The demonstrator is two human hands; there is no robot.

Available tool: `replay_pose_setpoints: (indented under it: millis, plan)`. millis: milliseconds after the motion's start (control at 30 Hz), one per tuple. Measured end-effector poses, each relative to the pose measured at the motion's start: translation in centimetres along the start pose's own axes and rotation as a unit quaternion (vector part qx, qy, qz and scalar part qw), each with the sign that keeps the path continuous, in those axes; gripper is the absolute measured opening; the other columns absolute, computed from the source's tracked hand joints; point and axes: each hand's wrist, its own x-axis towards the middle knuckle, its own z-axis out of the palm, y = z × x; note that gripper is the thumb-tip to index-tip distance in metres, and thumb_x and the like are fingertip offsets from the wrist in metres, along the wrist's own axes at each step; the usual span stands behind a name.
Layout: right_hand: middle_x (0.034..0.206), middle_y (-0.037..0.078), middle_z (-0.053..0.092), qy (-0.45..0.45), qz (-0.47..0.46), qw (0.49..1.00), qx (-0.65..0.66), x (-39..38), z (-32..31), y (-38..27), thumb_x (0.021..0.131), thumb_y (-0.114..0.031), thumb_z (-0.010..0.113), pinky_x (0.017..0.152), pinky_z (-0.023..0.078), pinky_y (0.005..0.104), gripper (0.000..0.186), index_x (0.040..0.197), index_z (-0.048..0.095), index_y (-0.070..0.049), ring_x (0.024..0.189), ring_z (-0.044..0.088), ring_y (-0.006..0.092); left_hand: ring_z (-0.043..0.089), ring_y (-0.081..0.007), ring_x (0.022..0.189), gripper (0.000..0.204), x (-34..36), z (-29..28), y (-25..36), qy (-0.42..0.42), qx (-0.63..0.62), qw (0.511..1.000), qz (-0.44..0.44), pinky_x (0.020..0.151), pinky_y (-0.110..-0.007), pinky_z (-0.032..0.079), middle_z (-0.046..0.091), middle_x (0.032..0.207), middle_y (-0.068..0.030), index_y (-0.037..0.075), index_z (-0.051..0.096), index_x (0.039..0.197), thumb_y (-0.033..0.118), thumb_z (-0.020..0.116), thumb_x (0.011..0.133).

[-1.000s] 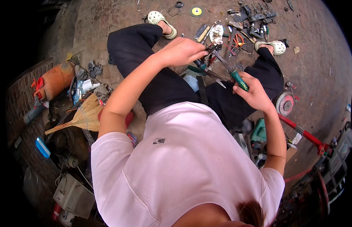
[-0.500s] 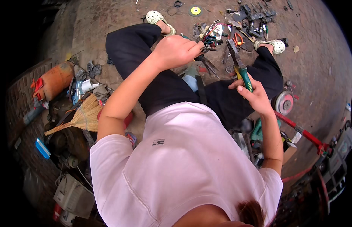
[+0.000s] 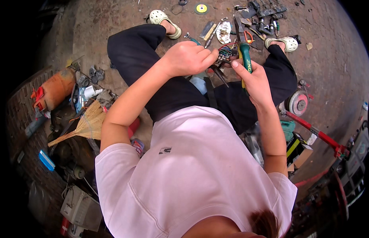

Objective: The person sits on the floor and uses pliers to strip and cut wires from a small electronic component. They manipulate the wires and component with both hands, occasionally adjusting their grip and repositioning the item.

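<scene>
My left hand (image 3: 189, 59) is closed, its thumb and forefinger at a dark part with a bundle of coloured wires (image 3: 225, 53). My right hand (image 3: 250, 79) grips green-and-yellow pliers (image 3: 245, 56), held nearly upright with the metal end away from me, and its thumb reaches close to the wired part. A dark pointed tool (image 3: 220, 74) hangs below the wires; what supports it is unclear. Partly behind my left hand is another green-handled tool (image 3: 194, 40). A crumpled white piece (image 3: 224, 32) lies on the floor beyond my hands.
My legs (image 3: 133, 51) are spread on the brick floor. An orange cylinder (image 3: 57, 89), straw broom (image 3: 87, 125) and plastic casing (image 3: 79, 206) are left. Scattered tools and fittings (image 3: 266, 20) lie ahead. A disc (image 3: 297, 103), red metal bar (image 3: 319, 133) and green case (image 3: 287, 131) are right.
My right hand has moved up and left toward my left hand, and the pliers now stand more upright. My left hand has shifted slightly, staying at the wired part.
</scene>
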Motion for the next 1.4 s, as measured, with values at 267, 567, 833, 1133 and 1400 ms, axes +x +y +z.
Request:
replay_pose_setpoints:
  millis: [267,567,833,1133,1400]
  plan:
    - [0.088,0.005,0.069,0.000,0.010,1.000,-0.010,0.6,0.0,-0.1,0.091,-0.025,0.063,0.080,0.044,0.0247,0.028,0.099,0.066,0.002,0.083,0.057,0.0089,0.056,-0.0210,0.052,0.012,-0.2,1.0,0.8,-0.013,-0.188,0.975,-0.115,0.048,-0.031,0.043,0.051,0.058,-0.0036,0.008,0.062,0.082,0.019,0.066,0.079]
    - [0.093,0.004,0.068,0.006,-0.060,0.993,-0.105,1.1,-1.2,0.8,0.091,-0.025,0.062,0.089,0.039,0.0281,0.030,0.107,0.063,0.001,0.093,0.053,0.0100,0.059,-0.0309,0.058,0.029,0.5,1.5,0.5,0.008,-0.423,0.841,-0.338,0.053,-0.039,0.044,0.059,0.062,-0.0104,0.007,0.061,0.073,0.028,0.055,0.092]
    - [0.104,0.010,0.061,-0.013,-0.138,0.979,-0.147,0.9,-0.8,0.5,0.088,-0.023,0.065,0.084,0.046,0.0321,0.023,0.092,0.071,-0.001,0.096,0.059,0.0189,0.056,-0.0122,0.056,0.035,0.6,0.7,0.5,0.021,-0.594,0.706,-0.386,0.053,-0.028,0.043,0.060,0.062,-0.0048,0.001,0.063,0.073,0.024,0.050,0.097]
    - [0.104,0.011,0.059,-0.003,-0.201,0.970,-0.134,1.1,-0.2,0.1,0.088,-0.020,0.066,0.082,0.048,0.0319,0.021,0.093,0.071,-0.001,0.095,0.060,0.0193,0.053,-0.0110,0.062,0.039,-0.3,0.9,0.6,0.004,-0.738,0.520,-0.430,0.060,-0.023,0.042,0.059,0.073,-0.0062,-0.001,0.057,0.076,0.030,0.047,0.097]
    - [0.110,0.011,0.056,-0.007,-0.172,0.982,-0.077,0.7,0.7,-0.8,0.089,-0.017,0.064,0.080,0.052,0.0299,0.021,0.092,0.069,0.003,0.098,0.059,0.0175,0.038,-0.0105,0.041,0.040,0.5,0.0,0.3,0.065,-0.855,0.332,-0.393,0.043,-0.024,0.032,0.047,0.051,-0.0014,0.002,0.053,0.065,0.027,0.046,0.095]
